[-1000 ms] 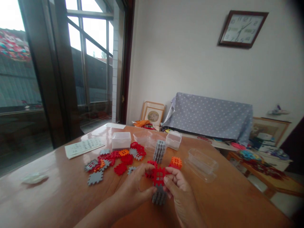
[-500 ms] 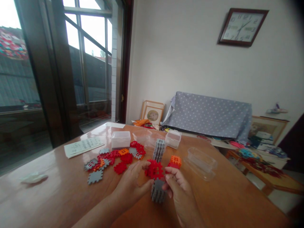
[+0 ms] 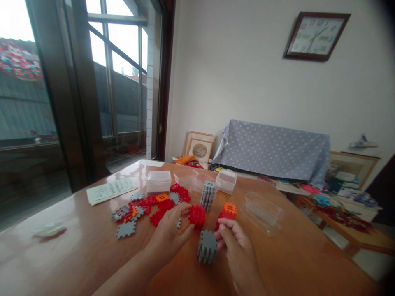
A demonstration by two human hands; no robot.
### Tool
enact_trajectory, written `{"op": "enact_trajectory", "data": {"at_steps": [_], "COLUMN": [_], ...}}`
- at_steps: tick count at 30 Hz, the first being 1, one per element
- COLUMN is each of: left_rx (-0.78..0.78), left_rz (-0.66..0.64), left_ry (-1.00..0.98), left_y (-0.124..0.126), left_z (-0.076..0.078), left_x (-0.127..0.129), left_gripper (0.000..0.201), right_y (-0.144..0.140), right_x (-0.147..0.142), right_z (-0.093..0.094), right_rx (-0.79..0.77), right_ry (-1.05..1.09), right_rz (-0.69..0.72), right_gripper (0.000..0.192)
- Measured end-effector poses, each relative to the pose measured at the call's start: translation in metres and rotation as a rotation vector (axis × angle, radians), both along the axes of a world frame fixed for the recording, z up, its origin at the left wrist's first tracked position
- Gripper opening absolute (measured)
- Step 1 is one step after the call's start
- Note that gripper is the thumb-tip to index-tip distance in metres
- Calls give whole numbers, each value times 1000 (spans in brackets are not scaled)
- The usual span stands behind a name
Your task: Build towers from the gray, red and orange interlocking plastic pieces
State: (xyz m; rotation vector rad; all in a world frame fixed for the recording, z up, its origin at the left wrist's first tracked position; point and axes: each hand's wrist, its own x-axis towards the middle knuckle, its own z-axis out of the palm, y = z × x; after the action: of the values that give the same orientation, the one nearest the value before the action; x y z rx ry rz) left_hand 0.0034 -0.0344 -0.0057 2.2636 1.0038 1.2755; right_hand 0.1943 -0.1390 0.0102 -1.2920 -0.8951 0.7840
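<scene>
My left hand [image 3: 169,228] reaches in from the left, its fingertips and thumb on the left edge of a stack of red toothed plastic tiles [image 3: 197,216]. Close to the right of a stack of grey tiles [image 3: 207,246] is my right hand [image 3: 236,246], its fingers curled and thumb pressed in. Whether a tile is between those fingers is hidden. Just beyond them are red tiles [image 3: 227,215] with an orange tile [image 3: 230,208] on top. A taller grey stack [image 3: 208,195] stands behind the red stack. Through the left hand's gap shows a small grey piece [image 3: 179,223].
Loose red, orange and grey tiles [image 3: 145,203] lie left of centre. Behind them are a clear box [image 3: 158,182] and another clear box [image 3: 226,181]. Clear plastic trays [image 3: 262,211] lie right, a written sheet [image 3: 111,191] and a crumpled wrapper [image 3: 49,230] left.
The red tile that was between both hands above the near grey stack has left that spot. My right hand has drawn slightly right, uncovering the grey stack's top. The view has shifted slightly.
</scene>
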Motion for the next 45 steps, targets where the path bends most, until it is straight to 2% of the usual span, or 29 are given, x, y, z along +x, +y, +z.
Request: {"op": "enact_trajectory", "data": {"at_steps": [5,11,14,21,28,34,41,45], "left_rx": [-57,-272,-330,-321,-336,-371,-446,-444], "left_rz": [-9,-42,-63,-134,-137,-132,-170,-157], "left_ry": [-25,-205,-249,-105,-87,-79,-159,-167], "left_y": [11,37,45,46,51,51,49,47], "left_z": [-2,-1,-2,-5,-4,-12,-16,-15], "left_x": [-4,-2,2,14,20,20,17,16], "left_gripper": [44,45,44,39,38,38,58,58], "right_y": [3,9,10,9,7,9,8,8], "right_x": [2,5,7,8,8,7,8,8], "right_z": [-2,-3,-4,-3,0,0,-1,-1], "right_rx": [9,29,47,76,92,89,80,74], "right_ry": [-9,1,28,86,96,115,103,98], "right_rz": [-26,-85,-122,-131,-112,-111,-113,-110], "right_gripper": [37,33,33,34,30,31,31,30]}}
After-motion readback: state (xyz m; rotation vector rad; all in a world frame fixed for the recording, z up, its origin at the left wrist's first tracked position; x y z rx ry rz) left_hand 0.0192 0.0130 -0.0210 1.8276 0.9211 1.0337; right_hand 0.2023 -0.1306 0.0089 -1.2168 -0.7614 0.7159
